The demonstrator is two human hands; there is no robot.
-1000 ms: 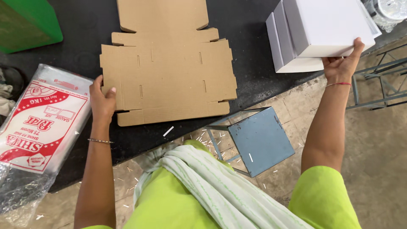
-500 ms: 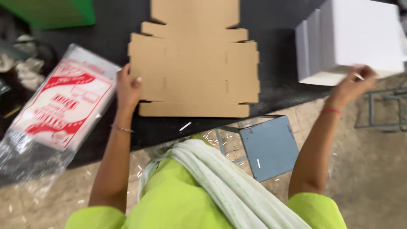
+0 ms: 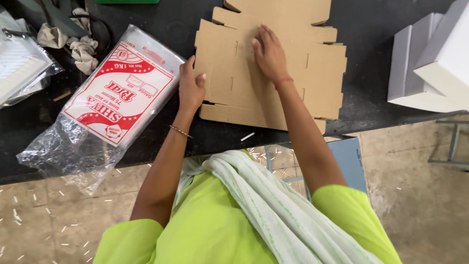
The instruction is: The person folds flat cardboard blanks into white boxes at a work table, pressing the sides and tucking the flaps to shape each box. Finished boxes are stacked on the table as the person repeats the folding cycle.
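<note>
flat cardboard blank [image 3: 293,73] lain on black table [image 3: 366,24] | left hand [image 3: 190,88] clasped on its left edge | right hand [image 3: 268,56] pressed flat, fingers spread, on its middle

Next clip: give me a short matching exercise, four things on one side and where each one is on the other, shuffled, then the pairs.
Things:
1. left hand
2. right hand
3. plastic bag
4. white boxes

Places:
A. flat on the middle of the cardboard sheet
B. far right end of the black table
C. gripping the cardboard's left edge
D. on the table, left of the cardboard

Pairs: 1-C, 2-A, 3-D, 4-B
</note>
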